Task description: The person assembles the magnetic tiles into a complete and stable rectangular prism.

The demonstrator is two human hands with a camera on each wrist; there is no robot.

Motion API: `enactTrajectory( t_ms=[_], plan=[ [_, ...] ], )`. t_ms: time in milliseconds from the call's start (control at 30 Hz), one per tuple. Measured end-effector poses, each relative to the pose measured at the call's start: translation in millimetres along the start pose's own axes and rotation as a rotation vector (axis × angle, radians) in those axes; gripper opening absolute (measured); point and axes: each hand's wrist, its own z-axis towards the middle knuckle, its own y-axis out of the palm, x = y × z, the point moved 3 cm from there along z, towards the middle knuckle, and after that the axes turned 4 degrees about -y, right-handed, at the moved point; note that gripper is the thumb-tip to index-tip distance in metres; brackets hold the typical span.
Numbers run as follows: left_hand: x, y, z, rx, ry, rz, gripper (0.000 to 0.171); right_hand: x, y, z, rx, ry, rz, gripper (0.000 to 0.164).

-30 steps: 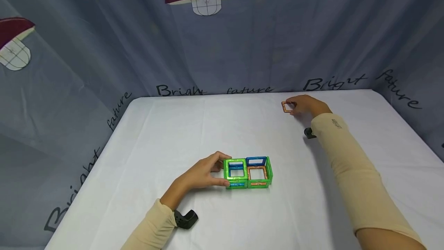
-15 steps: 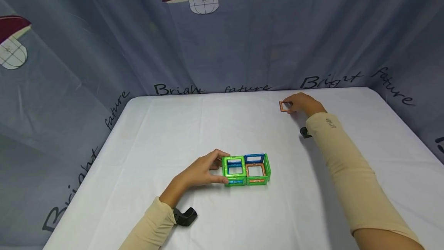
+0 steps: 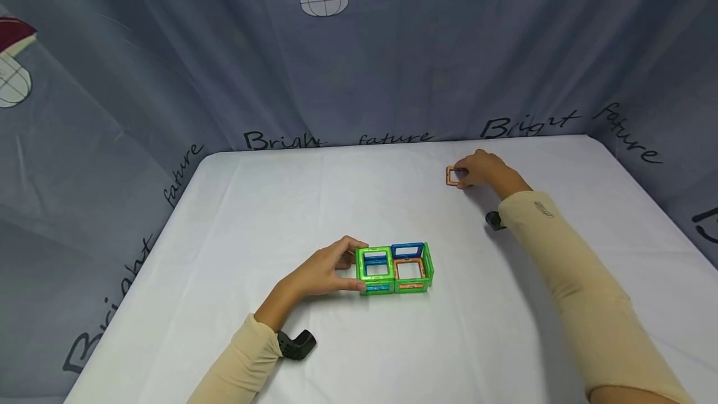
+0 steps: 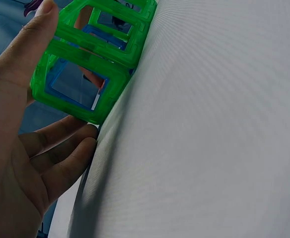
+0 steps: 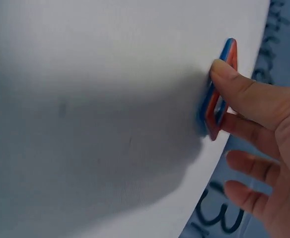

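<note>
A box-shaped build of square magnetic tiles [image 3: 394, 270] stands on the white table, with green, blue and orange frames. Its left half has a green top, while the right half is open above. My left hand [image 3: 322, 272] grips the build's left end, thumb at the near side and index finger at the far side. Toward the table's far edge, my right hand [image 3: 483, 169] pinches an orange magnetic tile [image 3: 450, 176] between thumb and fingers. The right wrist view shows a blue tile [image 5: 203, 113] lying flat against the orange one [image 5: 233, 52]. Fingers partly cover both.
A white cloth covers the table [image 3: 269, 204]. Behind it hangs a grey-blue curtain [image 3: 426, 67] with printed lamps and lettering, meeting the far table edge. Black wrist cameras [image 3: 297, 345] sit on both wrists.
The head view has shifted slightly. My right hand has come a little nearer with the orange tile still pinched. My left hand keeps its grip on the build.
</note>
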Motion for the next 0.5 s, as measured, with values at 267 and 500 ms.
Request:
enactTrajectory(
  t_ms=[267, 500],
  plan=[
    [-7.0, 0.9, 0.5, 0.01, 0.005, 0.029, 0.065, -33.8, 9.7, -22.2, -0.006, -0.078, 0.053, 0.057],
    [-5.1, 0.2, 0.5, 0.006, 0.01, 0.036, 0.066, -75.1, -1.4, -65.6, 0.063, -0.178, 0.032, 0.056]
  ],
)
